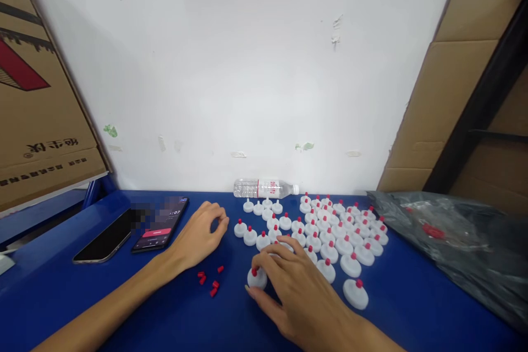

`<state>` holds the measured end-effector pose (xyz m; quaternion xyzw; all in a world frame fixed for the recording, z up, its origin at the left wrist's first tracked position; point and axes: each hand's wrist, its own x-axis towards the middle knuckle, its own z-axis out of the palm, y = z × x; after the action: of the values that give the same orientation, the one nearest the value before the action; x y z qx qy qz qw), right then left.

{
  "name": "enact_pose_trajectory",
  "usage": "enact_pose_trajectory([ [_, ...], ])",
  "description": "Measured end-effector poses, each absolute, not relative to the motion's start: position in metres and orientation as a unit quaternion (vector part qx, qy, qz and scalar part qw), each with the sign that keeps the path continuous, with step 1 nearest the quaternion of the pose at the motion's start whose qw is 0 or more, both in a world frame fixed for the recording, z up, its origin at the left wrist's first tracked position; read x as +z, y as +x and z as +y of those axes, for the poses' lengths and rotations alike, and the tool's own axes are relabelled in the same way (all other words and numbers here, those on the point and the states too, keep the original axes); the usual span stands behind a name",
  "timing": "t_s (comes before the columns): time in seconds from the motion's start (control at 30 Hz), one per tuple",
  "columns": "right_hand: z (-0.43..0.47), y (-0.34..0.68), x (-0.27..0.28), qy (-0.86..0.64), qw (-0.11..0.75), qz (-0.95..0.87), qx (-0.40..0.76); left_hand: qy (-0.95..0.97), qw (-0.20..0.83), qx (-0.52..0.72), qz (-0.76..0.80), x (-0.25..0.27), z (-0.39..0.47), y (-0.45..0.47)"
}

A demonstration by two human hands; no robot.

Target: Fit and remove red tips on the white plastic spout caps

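Note:
My right hand (295,286) curves around a white nozzle cap (257,279) with a red tip, the thumb at its near side and the index finger by the tip. My left hand (202,236) is closed, its thumb and index finger meeting in a loop. Whatever it may hold is hidden. Several loose red tips (215,284) lie on the blue table between my hands. Bare-spouted white caps (248,207) stand near the wall. To the right spreads a large group of white caps with red tips (329,253); one such cap (355,293) sits apart in front.
Two phones (160,228) lie at the left on the blue table (165,308). A clear plastic bottle (266,188) rests against the white wall. At right is a dark plastic bag (454,247) with red pieces. Cardboard (45,93) flanks both sides.

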<state>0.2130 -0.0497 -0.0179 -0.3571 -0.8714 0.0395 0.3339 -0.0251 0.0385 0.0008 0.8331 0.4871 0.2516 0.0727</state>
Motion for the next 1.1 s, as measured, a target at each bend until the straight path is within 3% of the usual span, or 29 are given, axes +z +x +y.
enact_pose_trajectory([
  [0.37,-0.049,0.215,-0.017,-0.382,0.307,-0.870,0.043,0.862,0.270,0.042,0.427,0.027,0.030,-0.038],
  [0.53,-0.050,0.215,-0.015,-0.373,0.311,-0.873,0.045,0.844,0.330,0.032,0.422,0.026,0.040,-0.044],
  [0.87,-0.049,0.215,-0.014,-0.367,0.328,-0.870,0.033,0.827,0.347,0.056,0.438,0.034,0.043,-0.048],
  [1.1,-0.049,0.215,-0.016,-0.366,0.325,-0.872,0.024,0.807,0.408,-0.015,0.427,0.042,0.046,-0.060],
])
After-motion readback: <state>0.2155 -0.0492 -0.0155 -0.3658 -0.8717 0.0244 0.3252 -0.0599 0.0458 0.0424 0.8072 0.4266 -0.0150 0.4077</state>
